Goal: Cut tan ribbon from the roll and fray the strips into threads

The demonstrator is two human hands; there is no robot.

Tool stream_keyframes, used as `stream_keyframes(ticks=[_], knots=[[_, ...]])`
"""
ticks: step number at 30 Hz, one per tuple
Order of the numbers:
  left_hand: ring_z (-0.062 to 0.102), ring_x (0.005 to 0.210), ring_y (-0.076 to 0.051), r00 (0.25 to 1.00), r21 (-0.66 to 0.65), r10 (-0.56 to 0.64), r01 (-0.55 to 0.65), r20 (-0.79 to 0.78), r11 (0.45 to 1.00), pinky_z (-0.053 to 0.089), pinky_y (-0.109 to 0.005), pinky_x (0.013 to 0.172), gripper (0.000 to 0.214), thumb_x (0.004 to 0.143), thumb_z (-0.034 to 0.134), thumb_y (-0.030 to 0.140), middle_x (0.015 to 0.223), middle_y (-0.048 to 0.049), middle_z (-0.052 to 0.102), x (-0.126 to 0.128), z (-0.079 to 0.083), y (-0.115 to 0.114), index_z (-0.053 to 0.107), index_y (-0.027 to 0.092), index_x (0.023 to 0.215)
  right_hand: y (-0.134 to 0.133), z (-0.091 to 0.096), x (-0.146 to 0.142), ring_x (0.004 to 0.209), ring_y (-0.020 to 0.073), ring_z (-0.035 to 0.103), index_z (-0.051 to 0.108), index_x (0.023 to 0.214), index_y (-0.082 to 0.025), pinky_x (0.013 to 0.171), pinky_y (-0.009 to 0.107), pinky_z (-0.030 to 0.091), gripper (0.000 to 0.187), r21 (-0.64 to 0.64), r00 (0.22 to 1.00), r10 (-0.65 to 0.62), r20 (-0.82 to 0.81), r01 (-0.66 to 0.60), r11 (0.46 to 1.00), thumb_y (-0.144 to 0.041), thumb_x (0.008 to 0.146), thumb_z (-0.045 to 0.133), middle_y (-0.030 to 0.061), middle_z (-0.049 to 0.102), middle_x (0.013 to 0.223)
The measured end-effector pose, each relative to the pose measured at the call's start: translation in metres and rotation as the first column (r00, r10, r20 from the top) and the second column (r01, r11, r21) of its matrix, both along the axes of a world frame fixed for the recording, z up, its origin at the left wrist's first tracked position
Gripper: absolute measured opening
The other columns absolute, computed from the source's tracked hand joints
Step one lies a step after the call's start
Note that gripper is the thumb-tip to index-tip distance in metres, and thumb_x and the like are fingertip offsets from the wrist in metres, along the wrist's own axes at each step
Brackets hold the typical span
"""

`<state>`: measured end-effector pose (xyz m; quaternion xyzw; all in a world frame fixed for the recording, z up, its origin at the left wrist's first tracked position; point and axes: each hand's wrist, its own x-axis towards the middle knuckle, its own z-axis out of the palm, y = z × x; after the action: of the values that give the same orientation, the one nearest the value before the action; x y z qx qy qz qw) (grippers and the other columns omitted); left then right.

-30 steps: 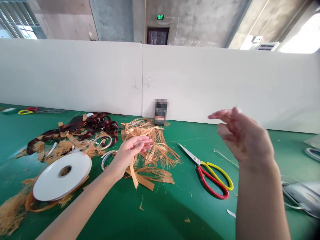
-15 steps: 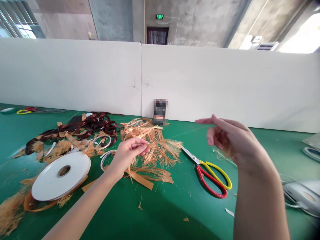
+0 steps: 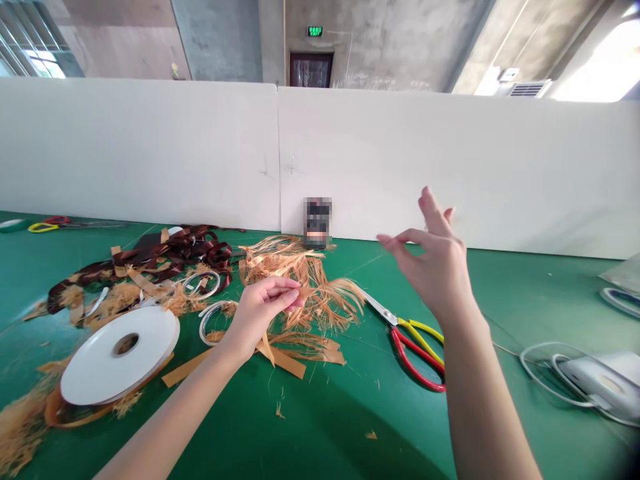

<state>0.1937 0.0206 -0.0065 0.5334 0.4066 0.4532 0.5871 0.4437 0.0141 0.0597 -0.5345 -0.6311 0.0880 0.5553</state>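
Note:
My left hand (image 3: 263, 313) pinches a strip of tan ribbon (image 3: 307, 292) between thumb and fingers, and its frayed end fans out to the right. Behind and below it lies a heap of frayed tan ribbon pieces (image 3: 285, 255). My right hand (image 3: 433, 257) is raised over the table on the right, apart from the ribbon. Its thumb and index finger meet in a pinch while the other fingers point up; anything as fine as a thread between the tips cannot be made out. Scissors (image 3: 400, 327) with red and yellow handles lie beneath, partly hidden by my right forearm.
A white ribbon spool (image 3: 107, 373) lies at the left, with dark brown ribbon (image 3: 200, 247) tangled behind it. Another pair of scissors (image 3: 45, 227) is at the far left. On the right sits a white device with a cable (image 3: 603, 383). A white partition (image 3: 400, 167) borders the table.
My right hand has turned, its fingers going from pointing left to a pinch with the others raised. My left hand keeps hold of the ribbon, nearly still. The view has shifted slightly.

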Motion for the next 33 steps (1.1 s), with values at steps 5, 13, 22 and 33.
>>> stream_keyframes(ticks=[5,13,22,33], knots=[[0.067,0.075,-0.017,1.0,0.013,-0.005,0.006,-0.017,1.0,0.051,-0.029,0.072,0.015,0.075,0.071,0.027,0.08,-0.0056,0.073,0.001,0.001,0.006,0.067,0.016,0.084,-0.005,0.012,-0.001,0.108,0.0246,0.063,0.054,0.057,-0.022,0.088,0.038,0.051,0.058,-0.085,0.822,0.256,-0.51,-0.344,0.935,-0.064,0.089,0.031,0.0102,0.069,0.109],[0.068,0.075,-0.016,0.989,0.078,0.122,-0.128,0.082,0.989,0.051,-0.028,0.075,0.021,0.07,0.075,0.029,0.078,-0.0038,0.071,0.001,0.012,0.022,0.067,0.016,0.085,-0.019,0.015,0.007,0.034,0.0068,0.02,0.074,0.085,-0.011,0.035,0.025,0.017,0.089,-0.76,0.77,0.425,-0.476,-0.603,0.241,-0.075,0.084,0.012,0.0034,0.054,0.045],[0.067,0.077,-0.018,0.997,0.142,0.065,-0.069,0.03,0.987,0.052,-0.031,0.078,0.017,0.075,0.071,0.03,0.081,-0.0045,0.07,0.005,0.014,0.015,0.067,0.017,0.085,-0.03,0.006,-0.042,0.074,0.0127,0.065,0.061,0.121,-0.028,0.065,0.025,0.052,0.033,-0.203,0.614,0.542,-0.574,-0.748,0.632,-0.028,0.088,0.054,0.0025,0.069,0.097],[0.068,0.079,-0.019,0.999,0.246,-0.008,-0.001,0.037,0.969,0.053,-0.033,0.078,0.014,0.077,0.069,0.029,0.084,-0.0053,0.072,-0.011,0.024,0.001,0.068,0.018,0.085,-0.032,-0.041,-0.06,0.095,0.0228,0.066,0.062,0.12,-0.02,0.093,0.044,0.048,0.041,-0.085,0.982,-0.167,0.088,0.174,0.981,-0.019,0.08,0.054,0.0112,0.045,0.145]])
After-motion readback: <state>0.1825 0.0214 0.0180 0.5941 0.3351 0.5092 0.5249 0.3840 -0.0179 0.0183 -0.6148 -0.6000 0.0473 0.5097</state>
